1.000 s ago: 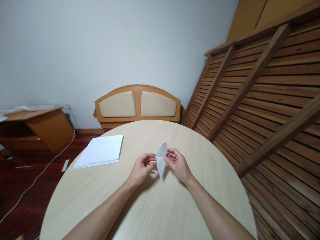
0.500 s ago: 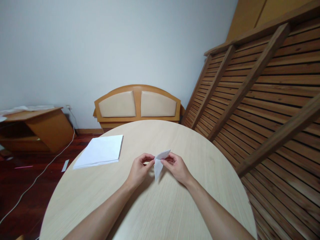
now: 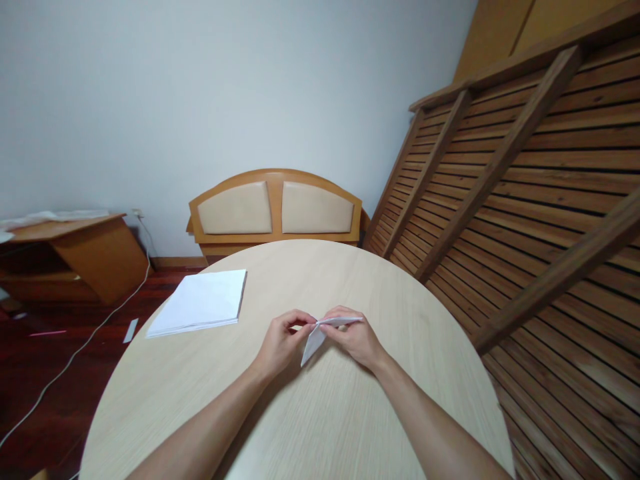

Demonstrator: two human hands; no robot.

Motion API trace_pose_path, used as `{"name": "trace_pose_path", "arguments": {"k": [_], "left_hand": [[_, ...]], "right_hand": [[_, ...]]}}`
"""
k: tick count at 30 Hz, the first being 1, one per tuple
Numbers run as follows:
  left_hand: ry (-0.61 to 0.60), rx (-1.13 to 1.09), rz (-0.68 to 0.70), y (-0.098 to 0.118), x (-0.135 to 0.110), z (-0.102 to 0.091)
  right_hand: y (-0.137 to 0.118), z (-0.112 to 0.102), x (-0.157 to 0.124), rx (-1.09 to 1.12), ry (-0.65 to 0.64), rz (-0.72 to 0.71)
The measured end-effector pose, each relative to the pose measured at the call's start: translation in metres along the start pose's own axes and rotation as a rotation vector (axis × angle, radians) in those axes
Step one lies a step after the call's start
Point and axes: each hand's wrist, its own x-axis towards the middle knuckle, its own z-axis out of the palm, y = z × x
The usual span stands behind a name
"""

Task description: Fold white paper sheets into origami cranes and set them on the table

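Surface (image 3: pixel 320 420) of pale, finely grained wood, rounded at its edge, is shown in the head view. Beyond it, a headboard (image 3: pixel 277 207) with two cream padded panels is set before a plain white wall (image 3: pixel 300 87). At the left, a dark red floor (image 3: pixel 30 360) and a brown cabinet (image 3: pixel 107 260) are seen; at the right, a slatted wooden frame (image 3: pixel 530 173) is slanted close along the curved edge. A flat paper stack (image 3: pixel 200 301) is laid by the left edge, well apart from the left hand (image 3: pixel 279 339). Broad open grain is spread between the right hand (image 3: pixel 357 340) and the right edge. Over the middle, a folded white paper (image 3: pixel 314 341) is pinched by both hands, each grip closed between thumb and fingers. One pointed flap is angled down nearward; another is seen nearly edge-on across the right hand.
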Motion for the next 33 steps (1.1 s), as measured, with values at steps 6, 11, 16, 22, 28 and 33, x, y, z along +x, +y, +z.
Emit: {"name": "trace_pose_path", "arguments": {"k": [6,11,16,22,28,33], "left_hand": [[0.012,0.015,0.028,-0.005,0.001,0.0],[-0.006,0.182,0.132,-0.004,-0.001,-0.003],[0.002,0.247,0.179,0.004,-0.003,-0.003],[0.076,0.164,0.126,0.002,-0.001,-0.003],[0.079,0.074,0.101,-0.005,0.0,-0.001],[0.085,0.144,0.103,-0.004,-0.002,0.001]], "right_hand": [[-0.002,-0.001,0.001,-0.045,0.036,-0.042],[-0.006,0.0,0.0,-0.063,0.037,-0.094],[-0.009,0.002,-0.001,-0.066,0.03,-0.059],[-0.008,0.001,0.0,-0.177,0.05,-0.063],[-0.006,0.0,0.001,-0.173,-0.001,-0.091],[-0.003,-0.001,0.0,-0.216,-0.012,-0.13]]}}
